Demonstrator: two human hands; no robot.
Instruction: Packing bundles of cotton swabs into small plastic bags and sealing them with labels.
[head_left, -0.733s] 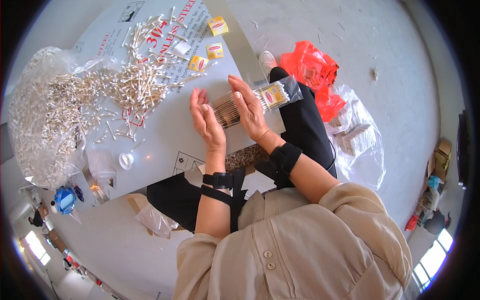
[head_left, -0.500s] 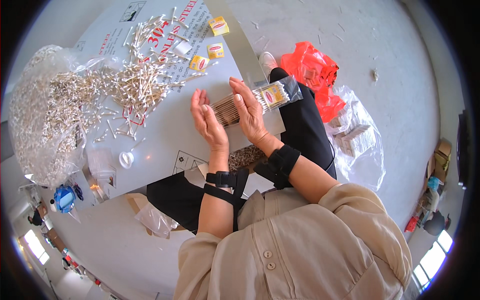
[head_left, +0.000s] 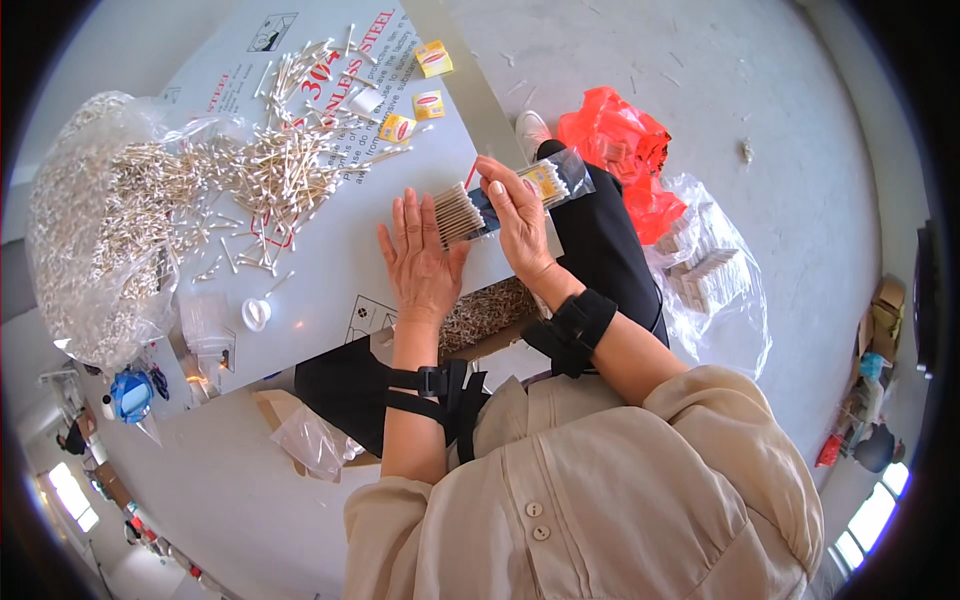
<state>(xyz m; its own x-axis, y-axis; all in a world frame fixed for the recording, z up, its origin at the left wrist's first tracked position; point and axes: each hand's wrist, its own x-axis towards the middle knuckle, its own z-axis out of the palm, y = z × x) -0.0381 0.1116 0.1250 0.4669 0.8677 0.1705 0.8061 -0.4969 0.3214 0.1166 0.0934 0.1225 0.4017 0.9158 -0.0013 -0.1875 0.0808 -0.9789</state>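
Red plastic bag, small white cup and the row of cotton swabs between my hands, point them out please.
Red plastic bag (head_left: 636,135): head view, on its crumpled upper part.
Small white cup (head_left: 256,315): head view, around its middle.
Row of cotton swabs (head_left: 458,214): head view, on the bare sticks.

Head-worn fisheye — steeply downward, close

Long clear plastic pouch (head_left: 575,174), bulky clear plastic bag (head_left: 62,265) and thin red plastic bag (head_left: 592,128) looked glossy, crinkled. Thin pale wood-look swab sticks (head_left: 458,213) were matt. Flat grey tabletop (head_left: 350,258) looked smooth, satin, metal-like. 3 yellow paper-look labels (head_left: 428,104) looked smooth. Beige button-front cloth shirt (head_left: 600,470) was matt.
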